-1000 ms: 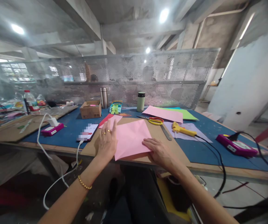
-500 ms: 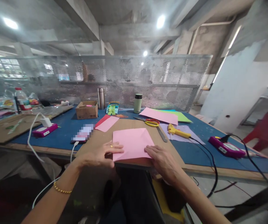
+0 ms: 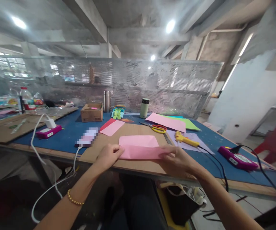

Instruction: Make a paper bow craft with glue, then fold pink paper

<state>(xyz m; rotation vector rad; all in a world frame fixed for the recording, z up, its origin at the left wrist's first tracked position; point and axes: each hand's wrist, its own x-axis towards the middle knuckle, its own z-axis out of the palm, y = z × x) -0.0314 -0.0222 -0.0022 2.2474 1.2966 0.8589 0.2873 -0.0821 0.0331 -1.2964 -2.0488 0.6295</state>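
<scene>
A sheet of pink paper [image 3: 139, 151] lies on the brown board in front of me, its near part folded up over the far part. At its left end my left hand [image 3: 109, 156] is closed, thumb and forefinger pinching the edge. My right hand [image 3: 176, 157] grips the right end, fingers bent and a little blurred. Beyond the right hand lie scissors [image 3: 159, 128] with red and yellow handles and a yellow glue gun [image 3: 187, 139] on a lilac sheet. Another pink piece [image 3: 113, 127] rests on a red one at the back left of the board.
A phone [image 3: 87, 137] on a white cable lies left of the board [image 3: 133, 164]. Behind stand a cardboard box [image 3: 92, 115], a steel flask [image 3: 107, 101] and a green cup [image 3: 144, 108]. Purple power strips [image 3: 236, 158] sit at both sides; the glue gun's black cord [image 3: 216, 163] hangs over the edge.
The near edge of the pink paper has been folded up, away from me. Both hands went from lying flat on the sheet to pinching its ends. The view has shifted slightly.
</scene>
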